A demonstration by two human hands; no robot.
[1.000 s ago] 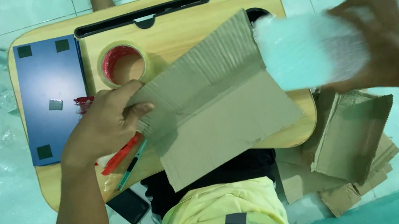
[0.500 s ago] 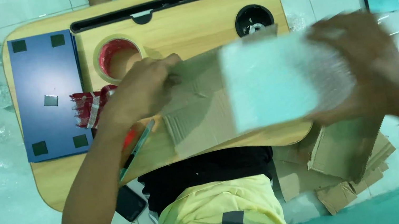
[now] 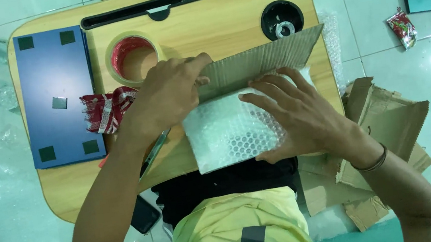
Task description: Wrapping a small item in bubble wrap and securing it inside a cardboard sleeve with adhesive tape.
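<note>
Two hands work over the wooden lap table (image 3: 245,15) as I watch from afar: my left hand (image 3: 168,97) pinches the near edge of a corrugated cardboard sheet (image 3: 264,61), fingers curled onto it and holding it tilted up, while my right hand (image 3: 294,111) lies flat with fingers spread, pressing on a bubble-wrapped parcel (image 3: 223,134) that sits on the table's near edge, tucked against the cardboard. Just left of my left hand I see a roll of tape (image 3: 133,59), a red checked cloth (image 3: 107,109) and a dark blue board (image 3: 58,97); flattened cardboard scraps (image 3: 388,122) lie on the tiled floor to the right.
</note>
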